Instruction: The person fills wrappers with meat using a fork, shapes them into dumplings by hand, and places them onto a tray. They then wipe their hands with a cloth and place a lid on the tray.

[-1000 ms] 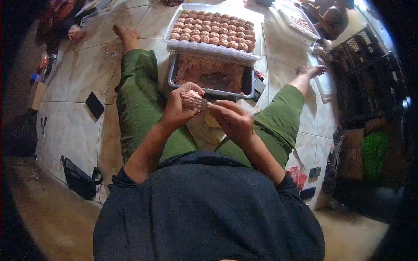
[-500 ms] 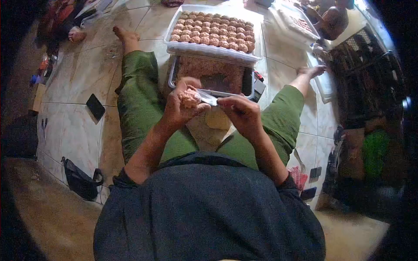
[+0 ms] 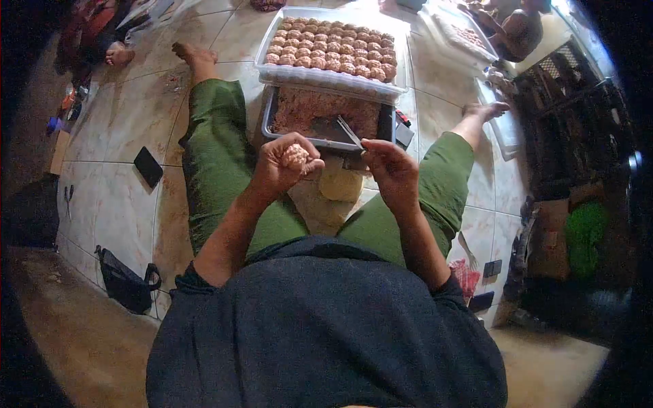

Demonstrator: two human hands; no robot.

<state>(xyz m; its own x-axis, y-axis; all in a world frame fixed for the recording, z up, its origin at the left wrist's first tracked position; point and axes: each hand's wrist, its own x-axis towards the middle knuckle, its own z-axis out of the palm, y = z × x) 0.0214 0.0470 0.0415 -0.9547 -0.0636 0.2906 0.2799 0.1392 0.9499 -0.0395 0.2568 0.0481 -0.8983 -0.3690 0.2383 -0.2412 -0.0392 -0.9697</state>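
My left hand (image 3: 280,166) is curled round a rough pinkish ball (image 3: 294,157), which shows between thumb and fingers. To its right, my right hand (image 3: 393,170) pinches a thin metal utensil (image 3: 350,132) that looks like a fork, its far end over the dark tray. That dark tray (image 3: 390,129) holds crumbly reddish-brown mixture (image 3: 323,107), with a hollow near the middle. Just behind it, a clear plastic container (image 3: 326,78) bears several rows of similar balls (image 3: 333,47). A round yellowish object (image 3: 341,184) lies on the floor between my legs, below the tray.
A black phone-like slab (image 3: 148,168) and a black bag (image 3: 126,280) lie at the left. Another person (image 3: 520,34) sits at the upper right by a white tray (image 3: 462,30). Dark crates (image 3: 571,88) stand at the right; a bare foot (image 3: 120,54) shows at the upper left.
The utensil has come away from the ball and moved right and up, over the dark tray. My right hand has shifted slightly right. The ball remains in my left hand.
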